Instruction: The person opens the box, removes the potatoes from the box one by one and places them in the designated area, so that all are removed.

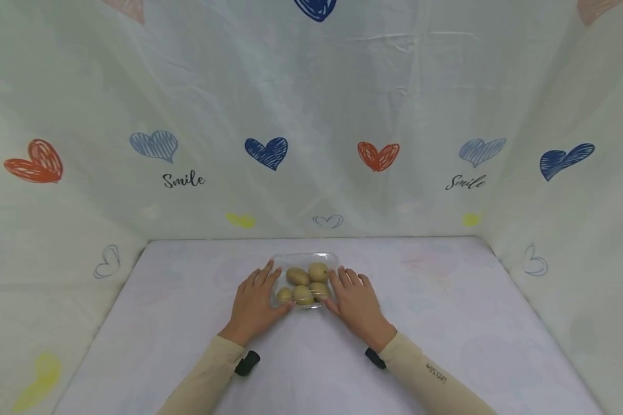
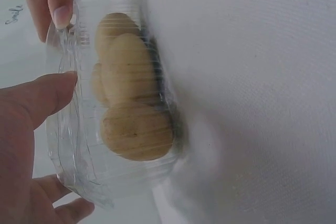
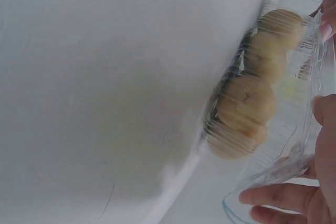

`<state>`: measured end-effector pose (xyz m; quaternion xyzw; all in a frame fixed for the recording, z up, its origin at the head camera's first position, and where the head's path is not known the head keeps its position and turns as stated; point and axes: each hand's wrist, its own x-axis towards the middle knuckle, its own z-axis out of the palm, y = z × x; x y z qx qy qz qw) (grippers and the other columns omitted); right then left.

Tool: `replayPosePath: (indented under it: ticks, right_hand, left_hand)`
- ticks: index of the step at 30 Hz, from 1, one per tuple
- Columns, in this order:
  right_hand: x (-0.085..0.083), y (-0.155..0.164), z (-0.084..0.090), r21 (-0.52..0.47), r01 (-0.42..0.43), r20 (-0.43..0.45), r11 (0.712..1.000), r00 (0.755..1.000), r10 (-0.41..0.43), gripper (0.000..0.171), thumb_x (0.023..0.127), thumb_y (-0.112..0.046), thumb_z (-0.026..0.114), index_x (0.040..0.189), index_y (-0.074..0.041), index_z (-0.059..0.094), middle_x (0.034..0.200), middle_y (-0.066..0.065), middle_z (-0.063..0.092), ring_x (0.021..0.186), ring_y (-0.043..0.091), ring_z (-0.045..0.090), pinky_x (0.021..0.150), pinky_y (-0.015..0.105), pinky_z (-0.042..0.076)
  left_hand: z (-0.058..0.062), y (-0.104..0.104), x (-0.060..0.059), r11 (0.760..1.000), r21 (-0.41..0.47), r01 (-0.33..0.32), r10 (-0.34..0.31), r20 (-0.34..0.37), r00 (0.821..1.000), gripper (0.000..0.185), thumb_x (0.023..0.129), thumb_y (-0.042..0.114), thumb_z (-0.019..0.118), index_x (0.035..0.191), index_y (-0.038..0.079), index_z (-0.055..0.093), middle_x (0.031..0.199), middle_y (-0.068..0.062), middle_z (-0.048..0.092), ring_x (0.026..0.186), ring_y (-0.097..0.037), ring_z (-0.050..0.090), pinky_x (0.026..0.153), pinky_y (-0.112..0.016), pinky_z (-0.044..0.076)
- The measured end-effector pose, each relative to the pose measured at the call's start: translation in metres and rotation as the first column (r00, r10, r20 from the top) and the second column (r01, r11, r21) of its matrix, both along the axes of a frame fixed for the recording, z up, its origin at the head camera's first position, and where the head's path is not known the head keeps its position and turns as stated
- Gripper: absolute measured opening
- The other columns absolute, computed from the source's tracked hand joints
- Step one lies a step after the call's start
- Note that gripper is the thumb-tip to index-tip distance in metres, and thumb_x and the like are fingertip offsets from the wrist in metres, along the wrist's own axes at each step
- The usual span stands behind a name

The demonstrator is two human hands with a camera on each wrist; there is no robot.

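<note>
A clear plastic clamshell box [image 1: 305,256] holding several small yellow-brown potatoes [image 1: 306,282] sits on the white-covered table [image 1: 446,323], near its middle. My left hand [image 1: 259,294] lies against the box's left side with fingers stretched forward and the thumb at the front corner. My right hand [image 1: 352,295] mirrors it on the right side. In the left wrist view my left thumb [image 2: 44,95] touches the box's clear lid [image 2: 79,145] over the potatoes [image 2: 131,124]. In the right wrist view my right hand [image 3: 320,182] touches the box [image 3: 294,145] beside the potatoes [image 3: 247,103].
White cloth printed with hearts and the word "Smile" [image 1: 184,180] hangs as walls behind and on both sides of the table. Black wrist-worn cameras [image 1: 246,363] sit at the cuffs of beige sleeves [image 1: 426,374].
</note>
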<state>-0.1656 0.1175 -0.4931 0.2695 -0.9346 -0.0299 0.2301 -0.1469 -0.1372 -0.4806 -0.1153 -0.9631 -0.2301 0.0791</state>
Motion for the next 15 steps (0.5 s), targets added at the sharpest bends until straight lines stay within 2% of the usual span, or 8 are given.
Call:
replayPosePath:
  ticks: [5, 15]
  right_hand:
    - [-0.0026, 0.0038, 0.0006, 0.052, -0.028, -0.05, 0.998, 0.998, 0.031, 0.06, 0.095, -0.054, 0.071, 0.133, -0.008, 0.065, 0.125, 0.016, 0.073, 0.127, 0.035, 0.062, 0.1, 0.048, 0.054]
    - [-0.0078, 0.0081, -0.0018, 0.055, -0.088, -0.123, 0.995, 0.988, 0.094, 0.06, 0.094, -0.054, 0.069, 0.13, -0.006, 0.066, 0.119, 0.017, 0.075, 0.119, 0.034, 0.066, 0.095, 0.045, 0.056]
  left_hand:
    - [0.0021, -0.0002, 0.0007, 1.0, 0.001, -0.003, 0.003, 0.027, 1.0, 0.082, 0.087, 0.043, 0.083, 0.152, 0.002, 0.054, 0.167, -0.018, 0.039, 0.144, -0.051, 0.043, 0.114, -0.068, 0.038]
    - [0.0063, 0.0012, 0.0029, 1.0, -0.005, -0.001, 0.001, 0.047, 0.999, 0.082, 0.088, 0.041, 0.084, 0.153, 0.002, 0.053, 0.168, -0.018, 0.038, 0.144, -0.051, 0.043, 0.114, -0.068, 0.038]
